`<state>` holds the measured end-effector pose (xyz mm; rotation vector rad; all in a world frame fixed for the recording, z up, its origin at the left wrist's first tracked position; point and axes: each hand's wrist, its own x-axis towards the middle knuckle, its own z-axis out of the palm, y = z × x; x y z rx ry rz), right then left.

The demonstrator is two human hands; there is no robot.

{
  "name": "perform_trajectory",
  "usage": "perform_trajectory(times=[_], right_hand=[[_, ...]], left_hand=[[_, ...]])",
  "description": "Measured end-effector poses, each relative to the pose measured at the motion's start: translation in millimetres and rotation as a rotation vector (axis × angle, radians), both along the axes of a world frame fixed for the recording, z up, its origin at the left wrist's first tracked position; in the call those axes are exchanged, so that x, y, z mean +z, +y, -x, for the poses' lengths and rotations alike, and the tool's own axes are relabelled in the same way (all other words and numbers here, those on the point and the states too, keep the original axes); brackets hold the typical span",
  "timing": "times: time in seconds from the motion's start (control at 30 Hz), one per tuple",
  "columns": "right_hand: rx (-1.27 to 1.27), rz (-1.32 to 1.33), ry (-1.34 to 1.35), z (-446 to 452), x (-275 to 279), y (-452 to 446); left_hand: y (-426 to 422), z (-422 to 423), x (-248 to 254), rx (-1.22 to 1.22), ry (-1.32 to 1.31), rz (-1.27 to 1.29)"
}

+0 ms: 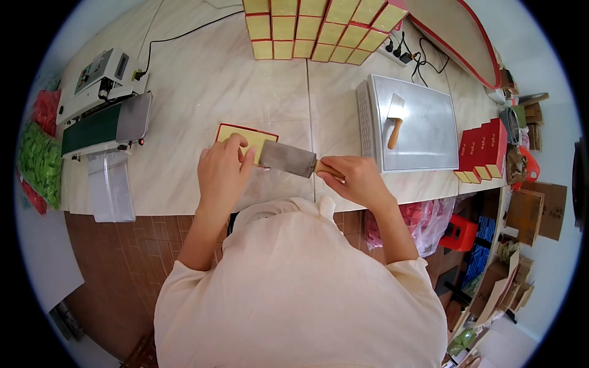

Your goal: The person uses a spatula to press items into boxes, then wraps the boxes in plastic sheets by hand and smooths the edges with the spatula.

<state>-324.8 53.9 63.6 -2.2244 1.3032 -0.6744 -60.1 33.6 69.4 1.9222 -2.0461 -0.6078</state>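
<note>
In front of my body lies a flat yellow box with red edges (254,134) on the marble-patterned table. My left hand (222,172) grips its left end, thumb and forefinger bent over the yellow face. My right hand (358,179) is closed round the wooden handle of a wide metal scraper (285,158). The scraper blade lies flat across the right part of the box; whether it presses on the surface I cannot tell. A second scraper with a wooden handle (394,132) rests on a silver flat-topped hot plate (423,147) to the right.
Stacked yellow boxes with red edges (307,27) stand at the back. On the left is a belt machine (101,104) with clear plastic sleeves (111,187) hanging over the table edge. Red boxes (485,150) stand far right. Black cables (423,58) run behind the hot plate.
</note>
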Motion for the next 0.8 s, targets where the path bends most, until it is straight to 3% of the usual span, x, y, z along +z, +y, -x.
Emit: perform_trajectory(times=[0.03, 0.1, 0.43, 0.6, 0.8], right_hand=[[0.003, -0.002, -0.001, -3, 0, -1], [0.014, 0.001, 0.010, -7, 0, -3], [0.023, -0.007, 0.035, -15, -5, -6], [0.004, 0.000, 0.034, -17, -4, -4], [-0.006, 0.005, 0.052, -22, -6, -3]], left_hand=[[5, -4, -1, 0.003, -0.001, -0.002], [13, -12, -5, -0.199, -0.022, 0.253], [14, -30, -10, -0.221, 0.114, 0.311], [7, -32, -8, -0.345, 0.093, 0.410], [5, -29, -12, -0.486, 0.047, 0.326]])
